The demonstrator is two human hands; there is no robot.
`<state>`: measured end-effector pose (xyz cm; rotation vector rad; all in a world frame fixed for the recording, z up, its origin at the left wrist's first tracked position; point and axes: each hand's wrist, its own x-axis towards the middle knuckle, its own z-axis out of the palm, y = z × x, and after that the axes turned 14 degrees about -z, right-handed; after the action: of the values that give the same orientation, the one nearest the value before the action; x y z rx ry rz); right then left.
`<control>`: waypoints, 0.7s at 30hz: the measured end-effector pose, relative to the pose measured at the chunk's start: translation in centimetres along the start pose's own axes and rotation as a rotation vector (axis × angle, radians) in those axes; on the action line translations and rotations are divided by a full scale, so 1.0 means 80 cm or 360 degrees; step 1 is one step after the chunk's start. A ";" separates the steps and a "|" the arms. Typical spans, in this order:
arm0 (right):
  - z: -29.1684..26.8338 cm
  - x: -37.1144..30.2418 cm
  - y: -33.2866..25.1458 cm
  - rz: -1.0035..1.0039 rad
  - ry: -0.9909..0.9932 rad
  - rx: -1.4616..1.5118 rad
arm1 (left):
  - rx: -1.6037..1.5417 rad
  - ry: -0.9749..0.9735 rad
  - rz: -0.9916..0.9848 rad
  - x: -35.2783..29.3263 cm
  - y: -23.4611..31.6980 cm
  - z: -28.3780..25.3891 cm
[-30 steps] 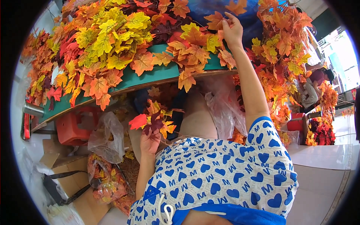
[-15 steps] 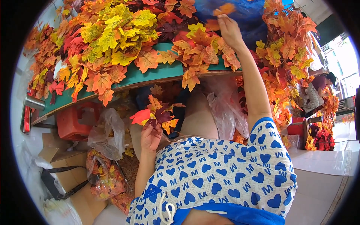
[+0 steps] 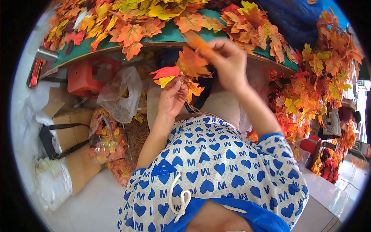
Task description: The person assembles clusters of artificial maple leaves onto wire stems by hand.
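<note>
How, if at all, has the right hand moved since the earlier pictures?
Yes: the right hand has come back toward the patterned top, from over the green table to its near edge.

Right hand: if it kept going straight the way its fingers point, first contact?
Beyond the blurred orange leaf in the right hand, probably the broad orange leaf above the left hand. Depth is unclear, so it might pass in front.

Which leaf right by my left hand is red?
The red leaf is the one jutting leftward just above your left hand. The yellow leaf sits below it, and the larger orange leaf is to its right.
</note>
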<state>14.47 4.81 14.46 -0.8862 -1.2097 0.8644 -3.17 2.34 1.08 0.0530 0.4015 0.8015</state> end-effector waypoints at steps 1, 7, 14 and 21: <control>0.019 -0.019 0.034 -0.0167 0.0208 0.0350 | 0.0022 0.0124 0.0047 -0.002 -0.003 0.002; 0.025 -0.083 0.109 0.0116 0.0189 -0.0115 | -0.0028 0.0304 0.0187 -0.014 0.002 0.016; -0.025 -0.077 0.081 0.0262 -0.0185 -0.0373 | 0.0203 0.0631 0.0523 -0.001 0.015 -0.019; -0.013 -0.092 0.083 0.0649 0.0731 0.1098 | 0.0034 0.0511 0.0316 0.002 0.010 0.001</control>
<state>13.90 0.71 5.41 -0.7030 -0.2824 1.2196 -3.58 3.04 1.22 -0.0170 0.7163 1.0054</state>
